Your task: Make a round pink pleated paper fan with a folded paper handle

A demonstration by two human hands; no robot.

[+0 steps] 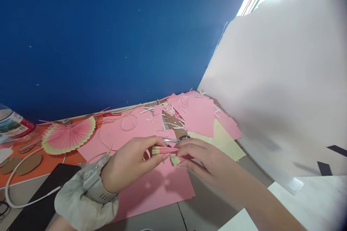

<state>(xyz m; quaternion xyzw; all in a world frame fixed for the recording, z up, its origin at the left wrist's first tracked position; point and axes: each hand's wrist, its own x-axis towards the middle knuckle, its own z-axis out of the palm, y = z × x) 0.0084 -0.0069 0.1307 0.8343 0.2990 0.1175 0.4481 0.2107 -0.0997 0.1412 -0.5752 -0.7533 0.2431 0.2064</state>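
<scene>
A pleated strip of folded paper [162, 150], pink with yellow and green edges, is pinched between the thumb and fingers of my left hand [138, 157]. On its right, my right hand [197, 155] closes on the pink end of the pleated paper, and a second green-and-pink pleated end [175, 160] shows under its fingers. Just behind the hands lie scissors [170, 139], partly hidden by my fingers. Pink paper sheets [162, 191] spread beneath both hands. A watch [94, 177] and a pale scrunchie are on my left wrist.
An opened paper fan [69, 135] lies at the left on an orange sheet, near cardboard ovals [29, 164] and a labelled tub [15, 124]. A black device [40, 195] with a white cable is at lower left. Pink sheets [199, 115] and paper scraps lie against the blue wall [121, 36].
</scene>
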